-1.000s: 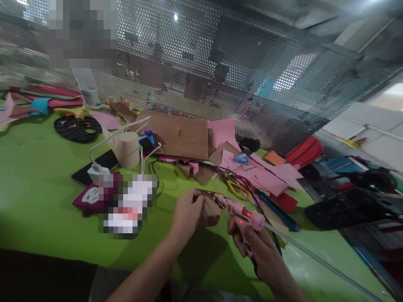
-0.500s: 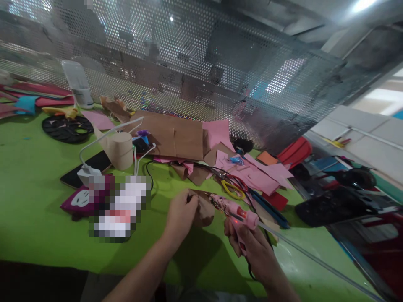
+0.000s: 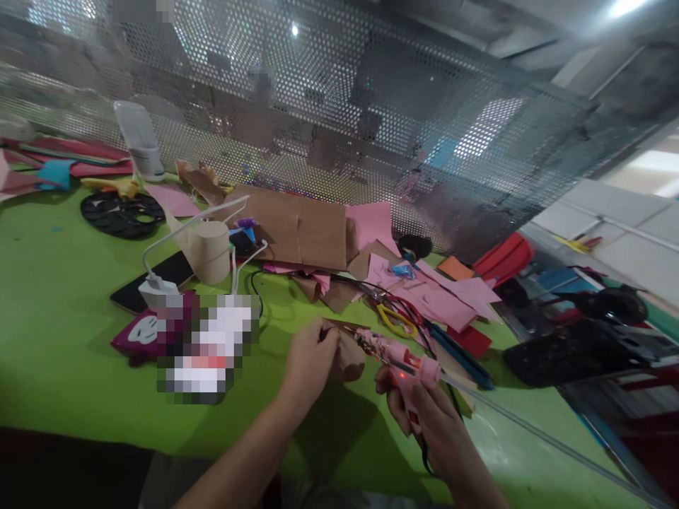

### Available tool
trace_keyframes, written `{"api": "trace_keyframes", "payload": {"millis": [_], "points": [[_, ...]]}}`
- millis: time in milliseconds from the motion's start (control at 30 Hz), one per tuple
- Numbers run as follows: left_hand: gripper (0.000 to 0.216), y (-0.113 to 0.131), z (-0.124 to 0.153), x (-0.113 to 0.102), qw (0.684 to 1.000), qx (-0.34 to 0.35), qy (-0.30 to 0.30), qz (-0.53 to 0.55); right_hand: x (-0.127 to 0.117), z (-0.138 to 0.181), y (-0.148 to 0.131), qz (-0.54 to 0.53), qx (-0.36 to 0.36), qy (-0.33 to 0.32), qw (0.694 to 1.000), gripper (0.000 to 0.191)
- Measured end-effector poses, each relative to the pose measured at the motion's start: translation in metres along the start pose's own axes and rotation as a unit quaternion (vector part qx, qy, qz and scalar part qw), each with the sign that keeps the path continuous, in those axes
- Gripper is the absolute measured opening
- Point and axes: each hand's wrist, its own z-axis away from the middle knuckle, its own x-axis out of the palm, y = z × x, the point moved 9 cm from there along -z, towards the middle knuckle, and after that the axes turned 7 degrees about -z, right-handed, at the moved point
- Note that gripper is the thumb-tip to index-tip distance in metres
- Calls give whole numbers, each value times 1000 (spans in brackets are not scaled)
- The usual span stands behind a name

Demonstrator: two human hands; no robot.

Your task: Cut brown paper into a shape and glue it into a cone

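Just right of centre, my right hand (image 3: 419, 406) is wrapped round the handle of a pink hot glue gun (image 3: 406, 364), with a small red light lit on its body. A long clear glue stick (image 3: 530, 410) runs out of its back toward the lower right. My left hand (image 3: 312, 357) is closed on a brown paper piece (image 3: 349, 357) that looks curved or rolled. The gun's nozzle is at the upper edge of this paper; whether they touch I cannot tell. My left fingertips are partly hidden.
Scissors with yellow handles (image 3: 395, 319) and a dark blue tool (image 3: 459, 353) lie beyond the gun. Pink paper scraps (image 3: 440, 290), a brown paper bag (image 3: 302, 230), a tape roll (image 3: 212, 251), a purple pouch (image 3: 151, 332) and a white charger (image 3: 159, 291) are on the green table (image 3: 64, 353).
The whole view has shifted slightly, so things sit a little further right. Both hands keep their holds on the paper and the glue gun, almost unmoved.
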Motion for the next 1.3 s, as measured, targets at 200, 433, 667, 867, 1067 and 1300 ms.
{"api": "trace_keyframes", "payload": {"millis": [200, 433, 667, 867, 1067, 1300], "points": [[16, 0, 0, 1, 1000, 6, 0, 7, -2, -2, 1, 27, -11, 9, 1000, 45], [18, 5, 2, -1, 1000, -1, -9, 0, 0, -7, -3, 16, -20, 9, 1000, 48], [17, 2, 0, 0, 1000, -11, -5, -13, 1, -4, -2, 31, -16, -7, 999, 46], [18, 7, 4, -3, 1000, -5, -8, 5, 0, -6, -3, 27, -17, 16, 999, 46], [17, 8, 4, -3, 1000, -9, -7, 7, -2, -4, -5, 20, -24, 21, 999, 49], [16, 5, 2, -1, 1000, -3, -8, 4, 1, -1, -4, 35, -15, -5, 999, 43]]}}
